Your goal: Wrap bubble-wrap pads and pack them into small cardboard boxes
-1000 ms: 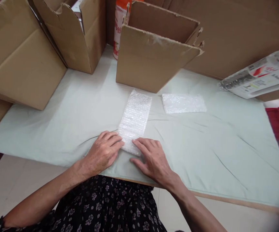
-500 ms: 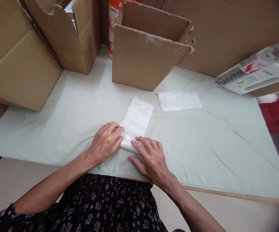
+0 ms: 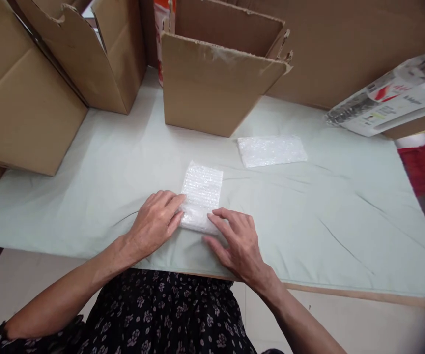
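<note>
A strip of clear bubble wrap lies on the cloth-covered table before me, its near end folded over into a flat pad. My left hand is closed at the left edge of the fold, thumb and fingertips pressed together on the plastic. At the right edge rests my right hand, fingertips touching the fold and thumb held apart on the cloth side. Whether anything lies inside the fold cannot be made out. Farther back to the right is a second flat bubble wrap piece, touched by neither hand.
An open cardboard box stands behind the wrap. More cardboard boxes crowd the left side. A printed plastic package leans at the back right. The pale green cloth has creases, and the table's front edge is close to my body.
The near end of the bubble wrap has been folded farther away from me, so the unfolded part is shorter. Both hands stay at its edges, slightly farther apart. The camera view has shifted a little.
</note>
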`<state>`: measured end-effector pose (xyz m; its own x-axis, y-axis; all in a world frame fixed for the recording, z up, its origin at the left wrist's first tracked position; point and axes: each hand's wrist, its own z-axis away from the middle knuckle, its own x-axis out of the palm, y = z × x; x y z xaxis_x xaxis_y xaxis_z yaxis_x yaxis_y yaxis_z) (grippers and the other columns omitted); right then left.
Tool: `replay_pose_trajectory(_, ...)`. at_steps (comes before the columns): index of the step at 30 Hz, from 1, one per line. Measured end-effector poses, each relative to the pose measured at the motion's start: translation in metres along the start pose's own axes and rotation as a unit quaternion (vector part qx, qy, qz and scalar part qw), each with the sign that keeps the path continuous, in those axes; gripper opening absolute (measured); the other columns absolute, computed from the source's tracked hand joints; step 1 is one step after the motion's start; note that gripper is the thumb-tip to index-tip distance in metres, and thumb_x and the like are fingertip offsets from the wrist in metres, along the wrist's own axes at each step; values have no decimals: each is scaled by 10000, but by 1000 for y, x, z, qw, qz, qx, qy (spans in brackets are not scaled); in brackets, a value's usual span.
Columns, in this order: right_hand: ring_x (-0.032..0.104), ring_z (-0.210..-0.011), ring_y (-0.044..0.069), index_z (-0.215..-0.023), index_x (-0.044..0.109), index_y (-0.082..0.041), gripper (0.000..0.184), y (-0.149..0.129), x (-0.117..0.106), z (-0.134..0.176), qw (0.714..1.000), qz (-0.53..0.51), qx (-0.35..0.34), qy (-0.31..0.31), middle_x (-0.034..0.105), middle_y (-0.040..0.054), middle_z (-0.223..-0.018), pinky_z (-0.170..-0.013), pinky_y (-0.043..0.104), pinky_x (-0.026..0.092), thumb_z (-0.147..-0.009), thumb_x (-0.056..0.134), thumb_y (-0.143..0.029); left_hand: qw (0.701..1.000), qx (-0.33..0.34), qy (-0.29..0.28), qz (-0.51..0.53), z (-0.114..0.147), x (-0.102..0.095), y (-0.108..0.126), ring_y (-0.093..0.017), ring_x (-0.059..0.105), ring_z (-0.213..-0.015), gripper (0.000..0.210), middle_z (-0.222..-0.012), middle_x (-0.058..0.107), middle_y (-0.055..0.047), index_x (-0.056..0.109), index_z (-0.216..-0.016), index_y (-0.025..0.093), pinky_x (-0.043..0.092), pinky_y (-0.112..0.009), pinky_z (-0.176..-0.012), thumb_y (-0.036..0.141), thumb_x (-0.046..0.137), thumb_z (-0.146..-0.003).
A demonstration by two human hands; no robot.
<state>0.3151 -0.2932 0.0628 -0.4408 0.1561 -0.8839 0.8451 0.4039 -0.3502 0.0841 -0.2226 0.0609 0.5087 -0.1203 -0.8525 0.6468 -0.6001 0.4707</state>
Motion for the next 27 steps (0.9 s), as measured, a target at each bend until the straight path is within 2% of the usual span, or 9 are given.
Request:
replay_pose_trajectory(3,659,-1064,290,-1252,650,-211,290,0,2,-4,999,-1,-21,-25,732,126,-1175,-845,444,487,-978,612,-299,999,27,30,37,2,-2,3,-271,617,-1088,310,-1182,666,-140,597,-1267,134,525,-443,-933,219,566,-970)
replay_pose_trajectory(7,697,-884,222,-1265,651,-231,272,1,-2,-8,993,-102,24,-45,772,72,-1032,-808,398,528,-1017,548,-275,993,66,-10,93,13,-11,8,-247,610,-1077,406,-1161,685,-112,529,-1355,145,508,-428,-952,172,573,-953)
replay_pose_trajectory(10,701,-954,235,-1277,648,-253,283,1,-6,-6,989,-124,37,-68,763,77,-1097,-833,406,544,-1020,542,-307,994,44,-28,93,17,-12,10,-210,612,-896,405,-951,698,-55,515,-1373,165,519,-374,-830,149,531,-968)
replay_pose_trajectory(12,682,-1024,259,-1248,654,-227,270,0,-8,-3,996,-78,29,-21,733,113,-1175,-834,418,530,-1004,568,-303,997,29,-23,64,16,-9,8,-212,608,-853,364,-895,692,-50,539,-1342,163,517,-367,-784,175,518,-979)
replay_pose_trajectory(14,662,-1050,276,-1244,645,-206,292,0,-8,-1,999,-39,4,5,706,138,-1218,-832,429,516,-977,615,-321,999,19,-18,20,13,-5,6,-228,616,-864,315,-915,701,-67,576,-1289,155,522,-389,-788,190,504,-984)
replay_pose_trajectory(17,645,-1109,297,-1270,633,-211,325,0,-3,-3,998,-13,-45,-40,699,143,-1246,-870,458,508,-967,632,-329,1000,-9,4,-9,11,-1,5,-256,635,-933,286,-1020,709,-113,608,-1242,137,539,-440,-836,218,496,-991)
replay_pose_trajectory(20,669,-1084,278,-1247,647,-220,260,3,3,-10,998,-22,-32,-42,737,119,-1182,-859,443,513,-1000,575,-260,991,-93,41,86,18,-2,8,-245,656,-979,363,-1113,691,-123,567,-1323,153,572,-427,-849,289,540,-987)
replay_pose_trajectory(24,701,-945,228,-1247,652,-226,255,0,4,-15,989,-136,50,-16,762,83,-1080,-835,404,548,-1012,564,-270,899,-253,52,353,35,-3,18,-212,689,-1065,621,-1315,632,-149,352,-1511,199,606,-368,-875,349,596,-960)
replay_pose_trajectory(27,703,-905,203,-1227,669,-249,245,-5,1,-13,970,-224,74,-58,763,55,-1032,-826,375,571,-1004,589,-310,817,-283,11,503,40,1,24,-242,664,-1200,758,-1372,613,-168,206,-1577,192,577,-404,-1001,359,601,-952)
